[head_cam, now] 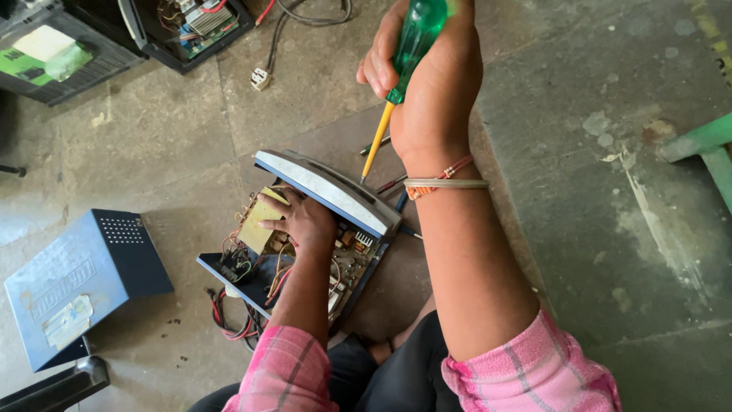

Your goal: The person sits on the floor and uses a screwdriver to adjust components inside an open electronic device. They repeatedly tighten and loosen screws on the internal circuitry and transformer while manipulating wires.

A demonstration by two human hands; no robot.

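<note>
My right hand (427,91) is wrapped in a fist around the green handle of a screwdriver (400,72), its yellow shaft slanting down so the tip meets the top edge of the grey front panel (324,191) of the opened unit (305,244). A bangle (446,183) and a thread band sit on that wrist. My left hand (301,221) reaches inside the unit, fingers loosely curled and pressed against the tan transformer (259,221), steadying it. Whether those fingers pinch anything I cannot tell; the panel hides part of them.

The unit lies on the concrete floor (572,191) just in front of my knees, tipped so the panel stands up between my two hands. Behind it, under my right wrist, a few thin tools (389,183) lie on the floor, partly hidden by my arm. A circuit board (351,255) shows beside my left wrist, and red and black wires (232,324) spill from the unit's near corner.

Toward the floor's left side lies the blue metal cover (76,286), well apart from the unit. Near the far left corner stand two other open chassis (191,30), with a cable and white plug (261,78) trailing beside them. A green bench leg (705,149) pokes in at the right edge.
</note>
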